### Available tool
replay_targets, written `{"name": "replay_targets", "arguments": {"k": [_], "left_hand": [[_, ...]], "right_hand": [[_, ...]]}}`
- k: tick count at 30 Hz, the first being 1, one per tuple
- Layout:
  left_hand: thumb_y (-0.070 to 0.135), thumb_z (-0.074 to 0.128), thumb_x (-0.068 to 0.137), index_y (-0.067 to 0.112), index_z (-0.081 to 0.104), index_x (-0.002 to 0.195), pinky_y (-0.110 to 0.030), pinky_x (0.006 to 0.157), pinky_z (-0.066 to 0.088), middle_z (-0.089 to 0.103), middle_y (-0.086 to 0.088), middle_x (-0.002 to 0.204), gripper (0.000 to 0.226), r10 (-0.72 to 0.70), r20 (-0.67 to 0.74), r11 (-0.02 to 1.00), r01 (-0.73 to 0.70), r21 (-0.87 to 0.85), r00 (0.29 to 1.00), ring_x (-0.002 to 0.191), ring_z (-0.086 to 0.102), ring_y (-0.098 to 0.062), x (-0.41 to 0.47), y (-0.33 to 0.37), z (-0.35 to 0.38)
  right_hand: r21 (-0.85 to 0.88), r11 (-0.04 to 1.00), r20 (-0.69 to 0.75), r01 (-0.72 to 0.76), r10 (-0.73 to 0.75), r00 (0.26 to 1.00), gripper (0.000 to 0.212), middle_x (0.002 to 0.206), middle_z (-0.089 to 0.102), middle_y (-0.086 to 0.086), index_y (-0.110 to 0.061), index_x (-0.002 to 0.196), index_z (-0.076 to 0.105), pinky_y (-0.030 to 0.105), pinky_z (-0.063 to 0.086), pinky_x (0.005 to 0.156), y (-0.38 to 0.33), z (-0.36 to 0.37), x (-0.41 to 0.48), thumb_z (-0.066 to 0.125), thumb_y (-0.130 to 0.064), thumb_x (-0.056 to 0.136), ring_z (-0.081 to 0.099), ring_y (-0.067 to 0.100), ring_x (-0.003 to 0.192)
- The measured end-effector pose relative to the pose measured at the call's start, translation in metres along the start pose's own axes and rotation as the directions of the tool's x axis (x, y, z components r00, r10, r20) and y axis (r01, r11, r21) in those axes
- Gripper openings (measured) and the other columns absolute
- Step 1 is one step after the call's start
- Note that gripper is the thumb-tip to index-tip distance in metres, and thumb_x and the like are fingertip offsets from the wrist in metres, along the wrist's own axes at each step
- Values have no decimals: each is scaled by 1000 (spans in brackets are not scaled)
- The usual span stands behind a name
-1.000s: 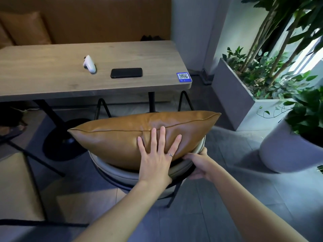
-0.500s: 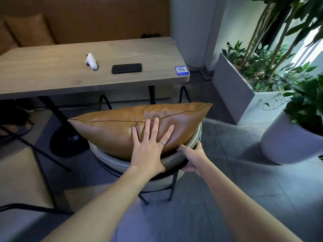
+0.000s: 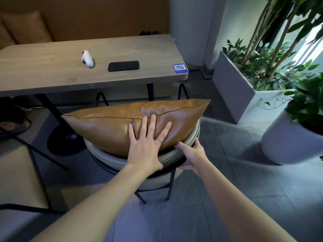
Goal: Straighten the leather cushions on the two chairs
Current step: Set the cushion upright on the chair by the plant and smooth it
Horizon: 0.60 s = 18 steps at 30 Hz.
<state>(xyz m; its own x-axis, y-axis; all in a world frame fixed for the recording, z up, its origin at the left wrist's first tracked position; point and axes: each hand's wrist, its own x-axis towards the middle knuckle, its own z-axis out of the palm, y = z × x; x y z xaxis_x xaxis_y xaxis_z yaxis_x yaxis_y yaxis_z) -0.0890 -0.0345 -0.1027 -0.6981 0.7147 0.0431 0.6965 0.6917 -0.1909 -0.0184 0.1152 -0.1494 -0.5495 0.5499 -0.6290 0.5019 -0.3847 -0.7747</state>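
A tan leather cushion point(image 3: 108, 126) lies across the curved grey backrest of a round chair point(image 3: 108, 158) with black metal legs. My left hand point(image 3: 146, 145) is flat on the cushion's near face, fingers spread, a ring on one finger. My right hand point(image 3: 192, 157) grips the chair's padded rim just right of the cushion's lower edge, its thumb on top of the rim. A second, beige chair point(image 3: 15, 173) shows only partly at the left edge; its cushion is not in view.
A wooden table point(image 3: 52, 74) stands behind the chair, with a white controller point(image 3: 87, 58), a black phone point(image 3: 123, 66) and a QR sticker point(image 3: 180, 68) on it. A grey planter box point(image 3: 232, 88) and a round pot point(image 3: 290, 144) with plants stand at the right. Tan bench cushions point(image 3: 26, 27) lie beyond.
The chair and cushion have shifted slightly away and left in view. My left hand stays flat on the cushion; my right hand keeps hold of the chair rim.
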Motion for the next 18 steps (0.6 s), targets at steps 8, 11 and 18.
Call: {"name": "replay_targets", "arguments": {"k": [8,11,18], "left_hand": [[73,75,68,35,-52,137,-71,117,-3,-31,-19,166,149,-50,21,996,48,77,999,153,-23,-42,2,7,-6],[72,75,69,34,-52,137,-72,116,-2,-31,-19,165,150,-85,19,990,82,112,996,153,-22,-43,1,13,-7],[80,71,68,35,-50,140,-70,118,1,-35,-17,164,148,-65,77,989,54,136,995,153,-24,-41,6,7,-10]], "right_hand": [[-109,989,211,-104,126,969,104,153,46,17,-43,155,16,55,62,83,-16,-27,3,85,-38,77,63,49,117],[-70,995,128,-73,82,988,103,148,50,15,-35,155,23,59,58,91,-24,-35,11,86,-33,73,58,46,123],[39,999,86,-36,33,996,118,151,48,5,-46,158,19,58,58,94,-28,-24,19,78,-27,57,57,38,125]]}}
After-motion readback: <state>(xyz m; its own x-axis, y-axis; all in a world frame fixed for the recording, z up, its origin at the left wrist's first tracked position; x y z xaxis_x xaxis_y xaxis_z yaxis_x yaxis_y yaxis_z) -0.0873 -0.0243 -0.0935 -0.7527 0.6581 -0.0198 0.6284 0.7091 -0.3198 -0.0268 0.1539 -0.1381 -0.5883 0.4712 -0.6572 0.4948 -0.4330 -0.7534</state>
